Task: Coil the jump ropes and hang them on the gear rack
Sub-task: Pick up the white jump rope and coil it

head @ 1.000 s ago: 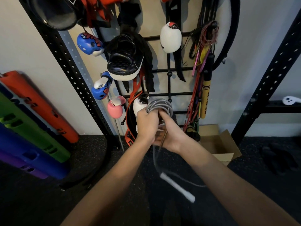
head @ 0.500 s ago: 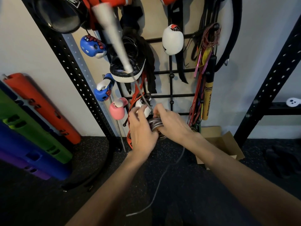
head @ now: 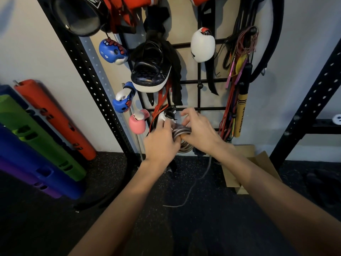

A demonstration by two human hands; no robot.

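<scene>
A grey jump rope coil (head: pixel 181 133) sits between both hands, low in front of the black wire gear rack (head: pixel 199 81). My left hand (head: pixel 162 142) grips the coil from the left. My right hand (head: pixel 200 132) holds it from the right, fingers curled over the top. A loose grey tail of the rope (head: pixel 191 189) trails down to the floor. Other ropes and bands (head: pixel 238 85) hang on the rack's right side, with a yellow handle (head: pixel 239 115) among them.
Boxing gloves (head: pixel 112 50), a white glove (head: pixel 202 45) and a black pad (head: pixel 151 71) hang on the rack. Coloured foam rollers (head: pixel 46 137) lean at the left. A cardboard box (head: pixel 245 167) lies on the dark floor. Black perforated uprights (head: pixel 310 106) flank the rack.
The white handle that swung up past the camera is out of sight. Both hands have closed tighter around the coil and shifted slightly right; the loose tail lies shorter on the floor.
</scene>
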